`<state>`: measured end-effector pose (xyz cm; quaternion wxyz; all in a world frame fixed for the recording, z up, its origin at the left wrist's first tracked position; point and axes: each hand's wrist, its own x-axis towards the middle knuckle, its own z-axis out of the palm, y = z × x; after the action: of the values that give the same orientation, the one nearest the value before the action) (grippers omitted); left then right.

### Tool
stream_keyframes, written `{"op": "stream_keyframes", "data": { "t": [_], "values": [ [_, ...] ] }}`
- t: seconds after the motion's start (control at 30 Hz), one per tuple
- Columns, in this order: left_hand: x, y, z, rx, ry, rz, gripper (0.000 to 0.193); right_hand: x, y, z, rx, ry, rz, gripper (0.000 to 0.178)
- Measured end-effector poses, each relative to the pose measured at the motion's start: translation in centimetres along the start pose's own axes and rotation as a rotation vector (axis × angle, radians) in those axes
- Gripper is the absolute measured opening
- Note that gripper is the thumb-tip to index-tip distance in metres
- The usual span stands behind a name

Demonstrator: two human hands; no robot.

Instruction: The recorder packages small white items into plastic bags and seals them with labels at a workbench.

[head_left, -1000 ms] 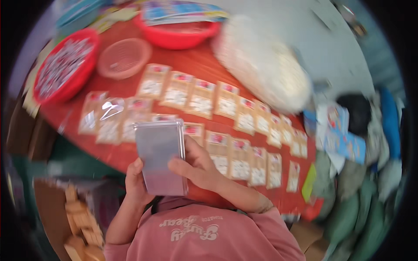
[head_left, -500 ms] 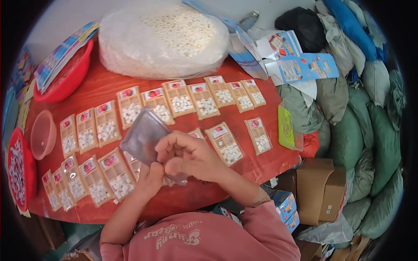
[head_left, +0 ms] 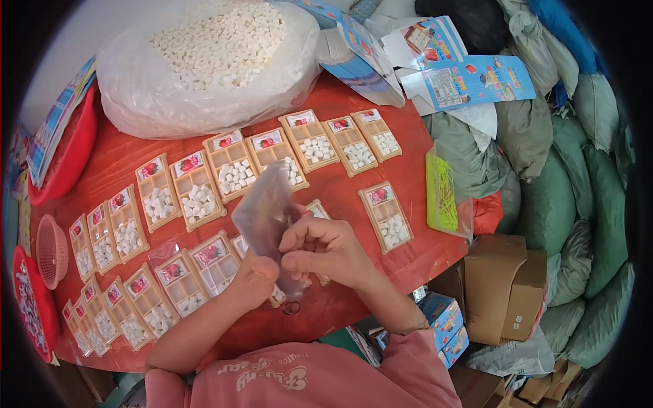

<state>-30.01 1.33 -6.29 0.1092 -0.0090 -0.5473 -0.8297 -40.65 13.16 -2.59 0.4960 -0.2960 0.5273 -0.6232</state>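
Note:
Above the near rows of trays I hold a greyish clear plastic cover (head_left: 262,207), rectangular and tilted up; whether it is one or several nested together I cannot tell. My left hand (head_left: 253,280) is closed on its lower left edge, thumb upward. My right hand (head_left: 330,255) grips its right side with bent fingers. Below and around stand compartment trays (head_left: 198,197) in tan plastic, each with a strawberry-printed card and small white cubes. A tray (head_left: 385,216) stands apart on the right. Trays directly under my hands are partly hidden.
A large clear bag (head_left: 136,88) of white pieces stands at the back of the red table (head_left: 408,160). Red basins (head_left: 76,146) and a pink basket (head_left: 52,251) line the left. At right are a green container (head_left: 443,194), flattened printed boxes (head_left: 483,85), sacks (head_left: 544,190) and cartons (head_left: 496,285).
The plastic cover has turned more upright and narrower in view, still in both hands. The view has shifted, moving the trays and big bag leftward in the picture.

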Motion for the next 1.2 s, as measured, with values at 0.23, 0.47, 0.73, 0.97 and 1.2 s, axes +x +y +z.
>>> {"op": "stream_keyframes", "data": {
  "t": [0.23,0.47,0.73,0.97,1.2],
  "values": [
    [4.3,-0.7,2.0,0.249,0.101,-0.044,0.072,-0.5,-0.2,-2.1,-0.582,0.331,-0.416,0.013],
    [6.9,-1.5,0.0,-0.237,0.245,-0.312,0.070,1.0,-3.1,-15.0,0.005,0.549,-0.243,0.016],
    [5.9,-2.3,-0.7,-0.490,0.123,-0.247,0.079,7.0,-1.9,-30.0,-0.293,0.689,-0.001,0.017],
    [6.0,-1.6,-0.8,-0.569,0.146,-0.287,0.082,8.4,0.1,-34.3,-0.944,0.803,0.193,0.025],
    [7.1,-2.8,-0.8,-0.385,0.163,-0.338,0.073,7.4,0.7,-31.4,-1.422,1.003,0.088,0.027]
  ]
}}
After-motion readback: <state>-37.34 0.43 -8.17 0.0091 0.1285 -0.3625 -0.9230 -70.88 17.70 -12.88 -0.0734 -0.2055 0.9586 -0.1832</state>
